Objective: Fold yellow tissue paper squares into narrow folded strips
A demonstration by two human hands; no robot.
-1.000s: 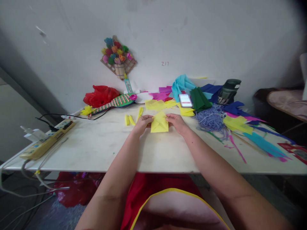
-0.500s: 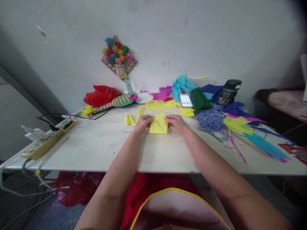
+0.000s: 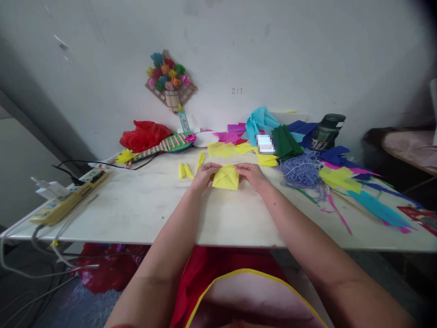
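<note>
A folded yellow paper (image 3: 226, 178) lies on the white table (image 3: 143, 209) between my two hands. My left hand (image 3: 203, 175) pinches its left upper edge with closed fingers. My right hand (image 3: 251, 175) grips its right upper edge the same way. Both forearms reach forward over the table's front edge. Two small rolled yellow paper pieces (image 3: 184, 170) lie just left of my left hand, and a third yellow strip (image 3: 200, 159) lies behind it.
Yellow paper sheets (image 3: 225, 149), pink, blue, teal and green tissue paper, and a heap of lilac cord (image 3: 302, 169) fill the back right. A dark bottle (image 3: 327, 131), a red bag (image 3: 143, 135) and a striped paper guitar (image 3: 164, 146) stand at the back. A power strip (image 3: 68, 198) lies left.
The top of the yellow paper has been folded down a little, so it looks shorter. Both hands stay at its upper edges.
</note>
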